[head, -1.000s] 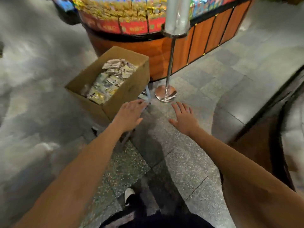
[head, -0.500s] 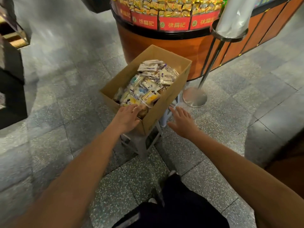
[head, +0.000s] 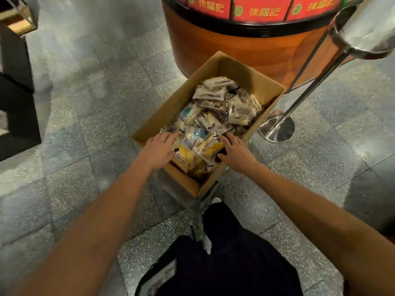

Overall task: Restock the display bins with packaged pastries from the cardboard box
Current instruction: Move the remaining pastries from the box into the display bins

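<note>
Pastries (head: pixel 213 116) under left hand (head: pixel 159 150), right hand (head: pixel 237 153) | cardboard box (head: pixel 241 69) | label (head: pixel 264 11) 徐福記

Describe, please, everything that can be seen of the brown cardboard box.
The brown cardboard box is rectangular, open at the top, with plain walls. It sits on a low grey stand, off the floor, before the round orange display counter. Small wrapped pastry packets lie heaped inside it. The left hand and right hand reach over its near end and rest on the packets.
</note>
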Motion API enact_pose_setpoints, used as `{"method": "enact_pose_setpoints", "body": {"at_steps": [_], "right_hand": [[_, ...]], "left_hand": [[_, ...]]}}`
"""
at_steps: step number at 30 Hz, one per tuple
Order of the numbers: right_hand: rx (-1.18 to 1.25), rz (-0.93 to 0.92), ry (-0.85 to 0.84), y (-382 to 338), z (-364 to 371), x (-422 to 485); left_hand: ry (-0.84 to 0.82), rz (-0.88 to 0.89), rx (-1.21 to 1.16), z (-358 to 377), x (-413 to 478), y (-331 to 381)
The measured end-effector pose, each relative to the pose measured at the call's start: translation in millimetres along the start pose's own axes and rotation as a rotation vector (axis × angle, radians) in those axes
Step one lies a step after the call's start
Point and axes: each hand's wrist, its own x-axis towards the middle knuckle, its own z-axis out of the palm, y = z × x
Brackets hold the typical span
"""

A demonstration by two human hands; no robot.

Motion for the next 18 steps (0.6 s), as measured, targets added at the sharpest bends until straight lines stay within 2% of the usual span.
{"method": "enact_pose_setpoints", "body": {"at_steps": [8,13,18], "right_hand": [[0.159,0.081,-0.103,8.1,16.8,64.3],[0.257,0.153,-0.107,1.8,42.1,90.6],[0.353,0.314,-0.070,-3.0,81.8,107.2]], "left_hand": [[-0.229,0.027,-0.011,22.1,66.7,-21.6],[-0.282,0.113,0.034,41.0,97.5,-40.7],[-0.390,0.248,0.115,65.5,135.6,-60.1]]}}
